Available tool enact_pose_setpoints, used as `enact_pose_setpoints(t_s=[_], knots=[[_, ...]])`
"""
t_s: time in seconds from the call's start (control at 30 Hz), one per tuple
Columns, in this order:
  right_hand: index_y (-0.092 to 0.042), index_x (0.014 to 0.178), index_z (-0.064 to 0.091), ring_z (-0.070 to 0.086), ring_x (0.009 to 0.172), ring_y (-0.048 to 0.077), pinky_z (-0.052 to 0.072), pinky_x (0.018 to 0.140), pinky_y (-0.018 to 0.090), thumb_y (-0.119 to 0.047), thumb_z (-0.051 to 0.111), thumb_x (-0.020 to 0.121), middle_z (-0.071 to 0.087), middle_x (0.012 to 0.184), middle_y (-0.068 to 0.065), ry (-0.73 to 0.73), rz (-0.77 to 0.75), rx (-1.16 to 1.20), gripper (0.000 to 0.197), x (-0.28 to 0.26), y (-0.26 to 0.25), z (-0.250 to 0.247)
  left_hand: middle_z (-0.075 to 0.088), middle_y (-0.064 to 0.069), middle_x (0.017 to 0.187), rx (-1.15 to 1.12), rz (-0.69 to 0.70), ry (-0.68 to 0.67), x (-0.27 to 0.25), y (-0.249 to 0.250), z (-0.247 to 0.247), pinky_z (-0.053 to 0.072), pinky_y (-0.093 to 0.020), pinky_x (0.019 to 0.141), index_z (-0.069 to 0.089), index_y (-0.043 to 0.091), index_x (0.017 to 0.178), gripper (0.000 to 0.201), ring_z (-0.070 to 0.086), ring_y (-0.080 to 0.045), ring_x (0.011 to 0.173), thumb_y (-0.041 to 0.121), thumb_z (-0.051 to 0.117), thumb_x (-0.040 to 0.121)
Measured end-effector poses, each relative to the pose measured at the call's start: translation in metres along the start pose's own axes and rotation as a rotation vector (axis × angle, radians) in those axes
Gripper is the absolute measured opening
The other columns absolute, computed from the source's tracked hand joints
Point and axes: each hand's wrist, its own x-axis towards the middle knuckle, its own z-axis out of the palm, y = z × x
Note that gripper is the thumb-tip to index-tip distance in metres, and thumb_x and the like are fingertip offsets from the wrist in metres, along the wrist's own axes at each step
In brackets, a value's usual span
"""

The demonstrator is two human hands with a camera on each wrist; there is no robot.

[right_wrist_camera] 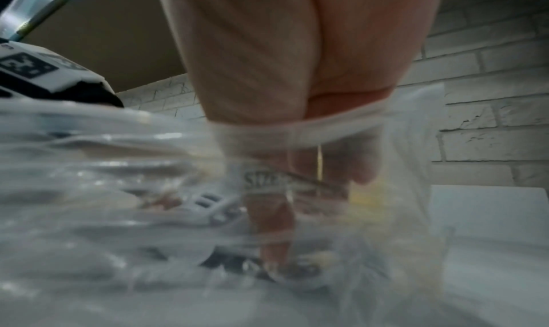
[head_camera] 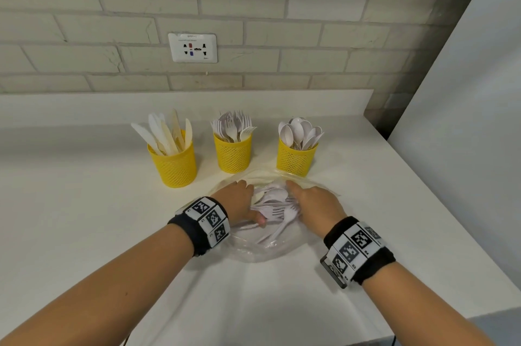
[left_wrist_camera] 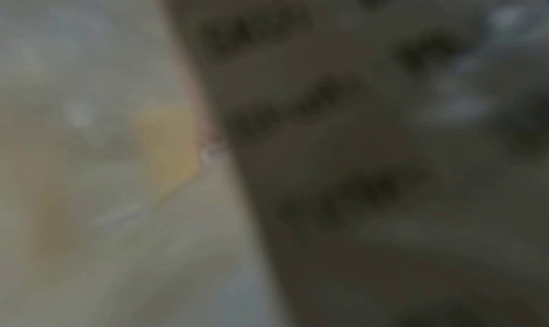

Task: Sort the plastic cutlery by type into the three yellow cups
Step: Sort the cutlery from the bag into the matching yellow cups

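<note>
At lower centre, the left hand [head_camera: 239, 200] and right hand [head_camera: 314, 204] are sunk in a clear plastic bag [head_camera: 262, 249]; their grip cannot be told. White plastic forks and spoons [head_camera: 275, 206] remain there. Behind, three yellow mesh cups [head_camera: 233, 155] are already well filled by type.

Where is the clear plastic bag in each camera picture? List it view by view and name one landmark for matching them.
Head: plastic bag lies low centre on the counter, under both hands, before the yellow cups.
Left wrist: too blurred to tell.
Right wrist: plastic bag fills the lower half, around the right hand's fingers.
Shared landmark: brick wall.
</note>
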Motion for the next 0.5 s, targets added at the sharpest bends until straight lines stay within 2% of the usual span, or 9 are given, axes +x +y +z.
enact_pose_setpoints(t_s=[0.03, 0.1, 0.23, 0.3, 0.37, 0.43, 0.5], knots=[[-0.019, 0.145, 0.027, 0.059, 0.105, 0.032, 0.046, 0.081, 0.037, -0.01, 0.046, 0.089, 0.064, 0.112, 0.013, 0.02, -0.023, 0.033, 0.06, -0.001, 0.0, 0.001, 0.049, -0.016, 0.13, 0.02, -0.002, 0.005, 0.001, 0.0, 0.0, 0.036, -0.04, 0.098, 0.041, 0.005, 0.134, 0.084, 0.048, -0.032, 0.118, 0.068, 0.051, 0.079], [-0.022, 0.147, 0.023, 0.06, 0.105, 0.033, 0.046, 0.082, 0.037, -0.014, 0.051, 0.089, 0.064, 0.114, 0.013, 0.045, -0.047, 0.078, 0.065, -0.001, -0.003, 0.002, 0.048, -0.018, 0.131, 0.032, -0.018, 0.004, 0.002, 0.002, 0.001, 0.034, -0.042, 0.099, 0.042, 0.004, 0.134, 0.082, 0.047, -0.033, 0.119, 0.068, 0.044, 0.083], [-0.02, 0.142, 0.036, 0.058, 0.111, 0.031, 0.045, 0.09, 0.034, -0.016, 0.058, 0.086, 0.062, 0.122, 0.013, 0.027, -0.05, 0.268, 0.06, 0.002, -0.011, 0.007, 0.039, -0.018, 0.14, -0.056, -0.025, 0.008, -0.005, 0.009, 0.004, 0.034, -0.039, 0.1, 0.034, 0.005, 0.14, 0.087, 0.041, -0.033, 0.125, 0.07, 0.041, 0.084], [-0.018, 0.139, 0.041, 0.055, 0.116, 0.029, 0.043, 0.095, 0.032, -0.016, 0.063, 0.084, 0.057, 0.128, 0.012, 0.001, -0.023, 0.32, 0.059, 0.002, -0.009, 0.007, 0.031, -0.015, 0.146, -0.098, -0.017, -0.032, -0.012, 0.011, 0.005, 0.032, -0.04, 0.104, 0.021, 0.007, 0.147, 0.106, 0.035, -0.032, 0.131, 0.078, 0.048, 0.073], [-0.016, 0.138, 0.041, 0.051, 0.121, 0.028, 0.04, 0.099, 0.031, -0.012, 0.061, 0.084, 0.05, 0.133, 0.011, -0.026, 0.026, 0.322, 0.057, 0.002, -0.003, 0.006, 0.025, -0.013, 0.15, -0.061, -0.009, -0.057, -0.017, 0.012, 0.008, 0.031, -0.042, 0.108, 0.007, 0.009, 0.15, 0.127, 0.031, -0.031, 0.134, 0.081, 0.06, 0.061], [-0.014, 0.137, 0.042, 0.048, 0.124, 0.027, 0.039, 0.102, 0.031, -0.009, 0.058, 0.085, 0.048, 0.136, 0.011, -0.065, 0.066, 0.297, 0.055, 0.002, 0.004, 0.005, 0.025, -0.014, 0.15, 0.017, 0.002, -0.027, -0.019, 0.013, 0.014, 0.034, -0.042, 0.108, 0.003, 0.006, 0.15, 0.133, 0.033, -0.032, 0.133, 0.076, 0.068, 0.058], [-0.01, 0.136, 0.042, 0.045, 0.127, 0.027, 0.037, 0.105, 0.032, -0.01, 0.055, 0.086, 0.048, 0.138, 0.011, -0.1, 0.108, 0.245, 0.051, 0.002, 0.009, 0.002, 0.026, -0.015, 0.149, 0.024, 0.007, -0.005, -0.02, 0.014, 0.018, 0.033, -0.042, 0.108, 0.003, 0.004, 0.149, 0.129, 0.034, -0.032, 0.133, 0.069, 0.071, 0.061]])
